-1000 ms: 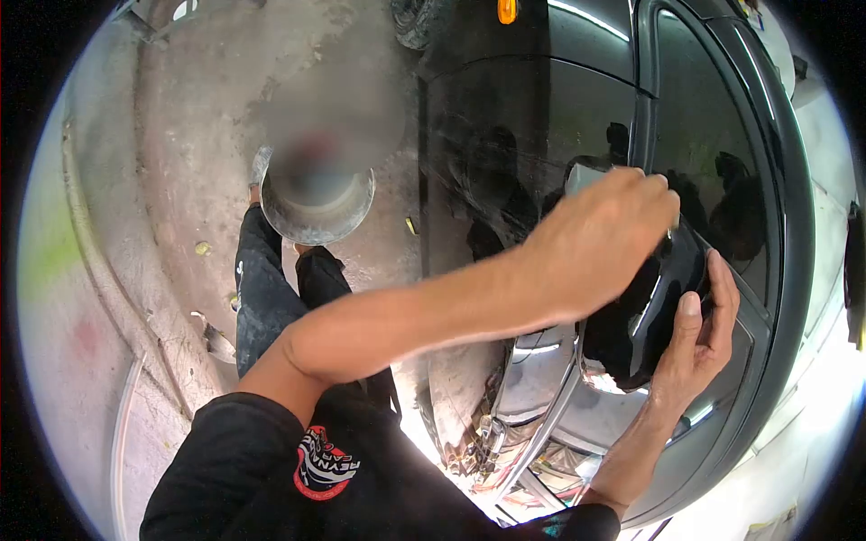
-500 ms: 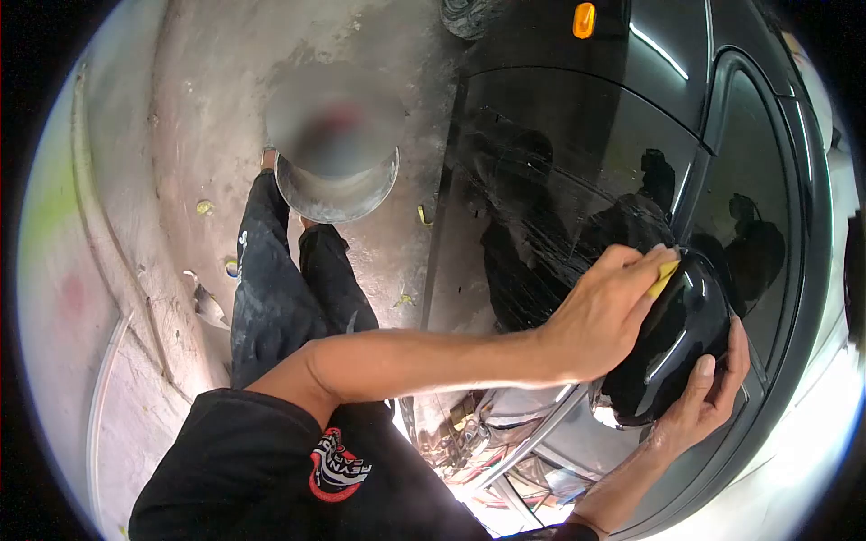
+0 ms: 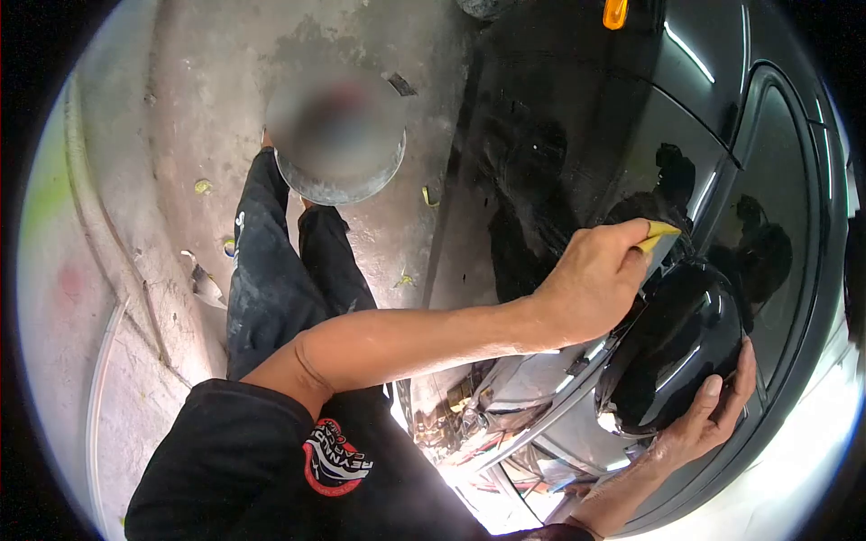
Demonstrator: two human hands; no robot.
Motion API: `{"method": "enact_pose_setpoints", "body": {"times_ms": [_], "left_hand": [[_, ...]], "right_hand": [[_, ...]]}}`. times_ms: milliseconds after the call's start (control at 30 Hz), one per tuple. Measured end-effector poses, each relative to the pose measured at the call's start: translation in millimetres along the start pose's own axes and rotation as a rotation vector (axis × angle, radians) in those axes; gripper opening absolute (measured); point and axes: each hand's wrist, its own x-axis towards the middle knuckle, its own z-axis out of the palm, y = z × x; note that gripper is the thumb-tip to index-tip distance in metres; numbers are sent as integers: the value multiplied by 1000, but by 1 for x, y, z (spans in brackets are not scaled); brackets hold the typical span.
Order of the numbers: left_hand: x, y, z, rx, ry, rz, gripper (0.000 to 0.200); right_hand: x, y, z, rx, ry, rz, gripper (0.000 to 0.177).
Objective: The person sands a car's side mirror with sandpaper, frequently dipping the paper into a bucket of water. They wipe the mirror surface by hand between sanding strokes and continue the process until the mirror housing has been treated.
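Note:
My left hand [image 3: 595, 279] reaches across in front of me, fingers pinched on a folded piece of sandpaper [image 3: 663, 233], yellow on one side and grey on the other. It sits over the glossy black car body, just above the side mirror [image 3: 695, 334]. Whether the sandpaper touches the paint is hard to tell. My right hand [image 3: 708, 410] grips the lower right edge of the mirror's black housing, thumb on top and fingers wrapped around the rim.
The black car door [image 3: 550, 153] fills the right side, with an orange side light [image 3: 615, 13] up front. A round bucket-like container [image 3: 338, 198], blurred inside, is near my legs [image 3: 271, 261]. Yellow scraps [image 3: 203, 187] lie on the concrete floor [image 3: 216, 90]. A stained wall stands left.
My left hand has lifted up from the mirror's upper edge with the sandpaper, showing more of it. My right hand stays on the mirror. The view has shifted slightly.

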Motion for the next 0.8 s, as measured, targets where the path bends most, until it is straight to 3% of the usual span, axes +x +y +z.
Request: {"method": "enact_pose_setpoints", "body": {"times_ms": [100,200,233,367,500,600,800], "left_hand": [[-3,-21,3,-58,0,16,27],[2,-39,19,123,108,407,26],[3,-38,22,140,125,428,23],[-26,-48,21,188,55,250,25],[-36,-64,32,76,114,306,29],[-3,-45,27,274,127,448,29],[-23,-55,24,169,94,430,21]], "right_hand": [[0,3,0,-26,0,-1,54],[-1,-3,7,17,29,42,53],[-1,-6,9,27,38,56,53],[-2,-1,5,21,21,25,52],[-1,0,3,22,12,29,52],[-2,3,1,4,10,22,52],[0,4,2,10,-4,-10,52]]}}
